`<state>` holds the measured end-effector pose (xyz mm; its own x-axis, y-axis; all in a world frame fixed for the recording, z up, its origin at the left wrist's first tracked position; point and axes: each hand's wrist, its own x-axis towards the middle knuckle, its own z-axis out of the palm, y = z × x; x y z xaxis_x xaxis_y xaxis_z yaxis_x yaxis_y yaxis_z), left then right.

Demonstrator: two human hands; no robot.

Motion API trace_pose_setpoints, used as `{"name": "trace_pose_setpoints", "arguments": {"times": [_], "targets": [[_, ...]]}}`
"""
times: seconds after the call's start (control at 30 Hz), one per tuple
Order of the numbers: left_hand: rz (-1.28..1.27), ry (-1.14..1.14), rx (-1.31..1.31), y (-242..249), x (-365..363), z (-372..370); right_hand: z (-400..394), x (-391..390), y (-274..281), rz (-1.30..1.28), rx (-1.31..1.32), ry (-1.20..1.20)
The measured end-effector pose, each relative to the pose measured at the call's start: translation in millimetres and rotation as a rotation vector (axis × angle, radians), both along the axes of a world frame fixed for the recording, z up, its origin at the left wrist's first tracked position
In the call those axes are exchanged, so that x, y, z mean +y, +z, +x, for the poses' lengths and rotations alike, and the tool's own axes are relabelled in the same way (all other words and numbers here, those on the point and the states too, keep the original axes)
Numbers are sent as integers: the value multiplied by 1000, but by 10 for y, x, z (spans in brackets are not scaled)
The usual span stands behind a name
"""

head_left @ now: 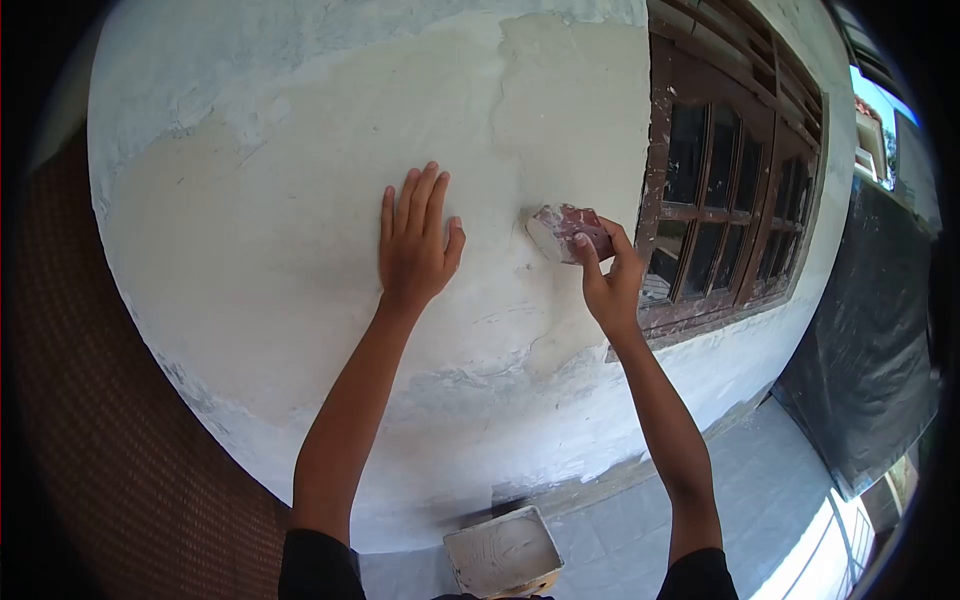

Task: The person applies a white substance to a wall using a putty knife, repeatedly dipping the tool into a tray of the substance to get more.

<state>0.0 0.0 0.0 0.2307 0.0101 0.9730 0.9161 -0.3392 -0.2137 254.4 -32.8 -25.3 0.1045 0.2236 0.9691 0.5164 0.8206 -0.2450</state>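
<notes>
Left grip (413, 255) lies spread flat on the wall (290, 190); below, between both grips, sits a box (549, 538) of paste (505, 548). Right grip (614, 272) clasps a smeared scraper (566, 226) at the wall, a window (686, 212) just right of it, black sheet (860, 340) beyond.

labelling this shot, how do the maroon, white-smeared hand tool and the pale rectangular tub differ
The maroon, white-smeared hand tool is held in the right grip at the patchy white wall; the pale rectangular tub is below, unheld. The tool looks smaller than the tub. The tool is smeared, while the tub contains whitish paste. Both carry pale material.
</notes>
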Motion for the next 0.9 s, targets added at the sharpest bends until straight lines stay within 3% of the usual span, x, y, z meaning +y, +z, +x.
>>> {"name": "trace_pose_setpoints", "arguments": {"times": [0.07,0.17,0.3,0.33,0.4,0.43,0.5,0.57,0.7,0.8,0.83,0.9], "targets": [[11,-48,2,6,-34,-26,-104,2,159,-51,104,136],[7,-35,0,-2,5,16,-35,280,225,-47,-3,15],[10,-29,3,-14,14,16,239,497,374,-4,477,47],[12,-20,2,-10,8,22,265,527,353,-4,479,49],[15,-9,2,-14,10,28,297,543,307,-1,619,263],[20,-7,-1,-17,14,29,223,499,272,1,620,264],[23,-6,-4,-15,27,37,10,434,146,-95,278,276],[34,-6,2,-19,21,27,-25,448,77,8,-57,-99],[23,3,4,-28,20,30,241,579,238,-25,563,179],[30,13,-3,-27,37,34,248,455,245,-57,681,344],[32,16,-5,-31,34,36,197,473,189,-56,680,344],[31,15,-7,-36,36,44,-5,488,48,-21,226,217]]}}
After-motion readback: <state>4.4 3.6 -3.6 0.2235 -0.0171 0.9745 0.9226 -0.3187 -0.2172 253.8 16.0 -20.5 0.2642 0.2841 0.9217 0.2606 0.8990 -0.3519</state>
